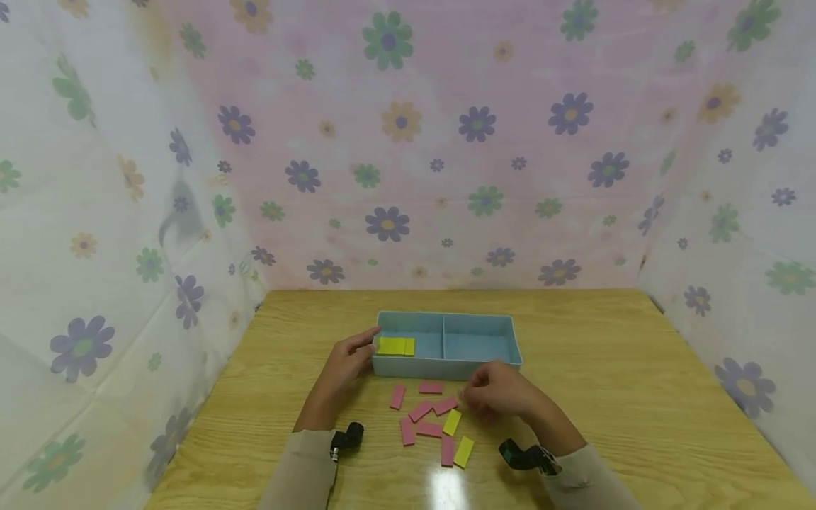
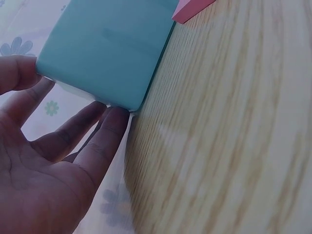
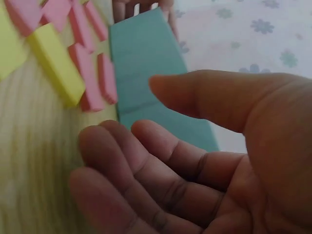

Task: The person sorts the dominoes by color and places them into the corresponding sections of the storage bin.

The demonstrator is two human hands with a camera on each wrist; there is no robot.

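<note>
A person in beige sleeves [image 1: 299,460] works with both bare hands at a wood-grain counter [image 1: 605,354], in front of a flower-printed cloth [image 1: 433,191]. The left hand [image 1: 344,365] rests against the left end of a light-blue box [image 1: 411,367], thumb near the top rim and the other fingers stretched along the end wall. The right hand [image 1: 500,389] hovers near the box's front wall, just beside the nearest pink block, its fingers loosely bent and the thumb apart from them; nothing shows between them. The two hands are apart, one on either side of the loose blocks.

A divider splits the box into two compartments; yellow pieces [image 1: 392,346] lie side by side in the left one, against its near left corner. In front of the box, seven pink blocks [image 1: 430,430] lie flat on the counter at various angles, some touching or nearly so, with two yellow blocks [image 1: 464,452] on the right side of the scatter. A black wrist device [image 1: 347,436] is strapped at each cuff.
</note>
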